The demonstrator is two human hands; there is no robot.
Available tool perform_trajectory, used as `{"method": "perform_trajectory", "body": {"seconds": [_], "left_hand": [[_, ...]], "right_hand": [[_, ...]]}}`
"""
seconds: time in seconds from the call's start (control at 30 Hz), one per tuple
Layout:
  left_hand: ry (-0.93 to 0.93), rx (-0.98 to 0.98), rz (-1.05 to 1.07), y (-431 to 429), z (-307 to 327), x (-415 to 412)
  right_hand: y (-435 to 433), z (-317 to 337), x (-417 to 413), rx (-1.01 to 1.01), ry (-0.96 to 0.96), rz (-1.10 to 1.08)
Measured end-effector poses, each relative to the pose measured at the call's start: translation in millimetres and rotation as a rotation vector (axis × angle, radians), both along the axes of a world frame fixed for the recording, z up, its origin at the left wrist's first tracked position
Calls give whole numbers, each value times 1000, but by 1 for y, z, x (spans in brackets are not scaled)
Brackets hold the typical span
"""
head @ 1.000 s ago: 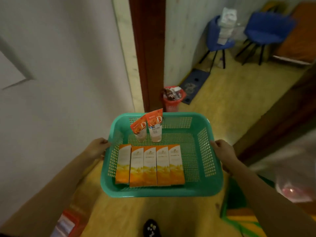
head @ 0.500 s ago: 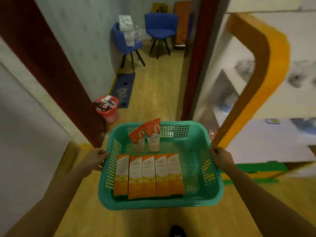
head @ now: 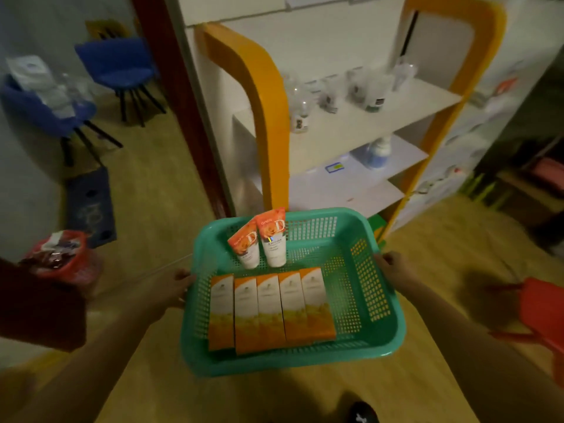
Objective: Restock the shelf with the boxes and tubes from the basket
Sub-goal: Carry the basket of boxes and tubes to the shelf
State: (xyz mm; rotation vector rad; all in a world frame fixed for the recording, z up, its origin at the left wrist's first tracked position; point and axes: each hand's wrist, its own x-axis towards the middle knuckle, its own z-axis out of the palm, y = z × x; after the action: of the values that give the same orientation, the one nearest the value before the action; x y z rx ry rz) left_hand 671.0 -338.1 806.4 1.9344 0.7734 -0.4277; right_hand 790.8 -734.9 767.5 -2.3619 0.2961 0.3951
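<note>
Clasping the left rim of the green basket (head: pixel 293 366), the left grip (head: pixel 171 288) has its fingers curled around the edge. The right grip (head: pixel 393 267) is curled the same way round the right rim, so both bare hands carry the basket roughly level in front of the person. Inside, five orange-and-white boxes (head: pixel 270 309) lie flat side by side, touching, on the near-left part of the basket's bottom. Two tubes (head: pixel 267 242) lean against its far wall, caps down, one touching the other. Beyond the basket stands the shelf (head: pixel 366 123), white boards in an orange frame. Its upper board carries several clear jars (head: pixel 372 90), too blurred to tell apart, and a lower board carries a blue-and-white bottle (head: pixel 378 151). Left of the shelf a doorway opens onto a blue chair (head: pixel 119 65), and a red bin (head: pixel 61 257) sits on the floor near the left arm.
</note>
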Motion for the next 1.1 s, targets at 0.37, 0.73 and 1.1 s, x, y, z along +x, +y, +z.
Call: {"method": "perform_trajectory", "body": {"seconds": [0.37, 0.73, 1.1], "left_hand": [[-28, 8, -98, -171, -12, 74], [-62, 20, -215, -324, -17, 184], [-50, -20, -260, -449, -36, 350]], "right_hand": [[-185, 16, 28, -112, 16, -63], [-341, 26, 93, -113, 23, -158], [-466, 7, 217, -74, 112, -242]]}}
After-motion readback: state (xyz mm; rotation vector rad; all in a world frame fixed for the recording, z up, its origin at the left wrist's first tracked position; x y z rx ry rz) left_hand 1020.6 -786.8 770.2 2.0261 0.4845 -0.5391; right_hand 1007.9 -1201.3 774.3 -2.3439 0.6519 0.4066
